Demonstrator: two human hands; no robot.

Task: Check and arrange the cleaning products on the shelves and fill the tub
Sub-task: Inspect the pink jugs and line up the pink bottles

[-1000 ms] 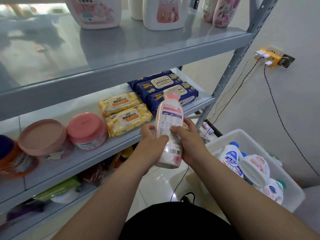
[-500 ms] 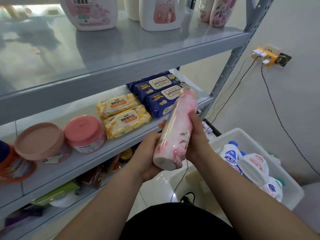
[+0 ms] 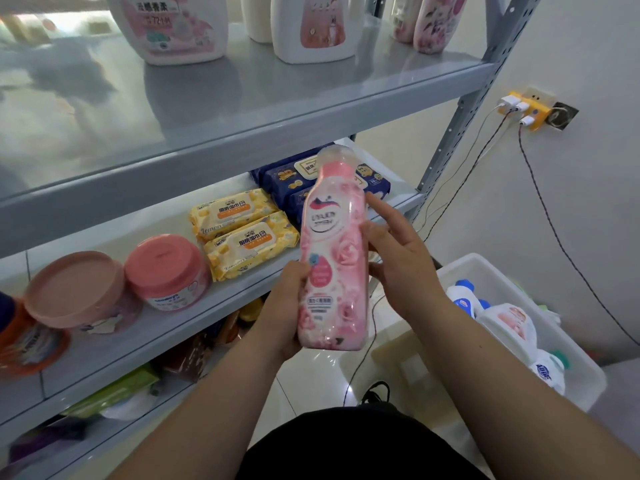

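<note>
Pink bottle [image 3: 332, 258] now upright, front label outward

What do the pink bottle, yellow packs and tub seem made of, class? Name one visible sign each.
Pink bottle: probably plastic, glossy; light glints on its wrap. Yellow packs: soft plastic film, slight sheen; crimped ends. Tub: likely rigid plastic, milky white; smooth moulded rim.

Both forearms bare, reaching forward from the near side and converging mid-scene. On the left, the left hand [image 3: 287, 306] wraps the lower part of a pink bottle [image 3: 332, 258], thumb on its front, bottle upright. On the right, the right hand [image 3: 398, 268] sits at the bottle's side, fingers [image 3: 379, 207] mostly straight, tips touching it.
</note>
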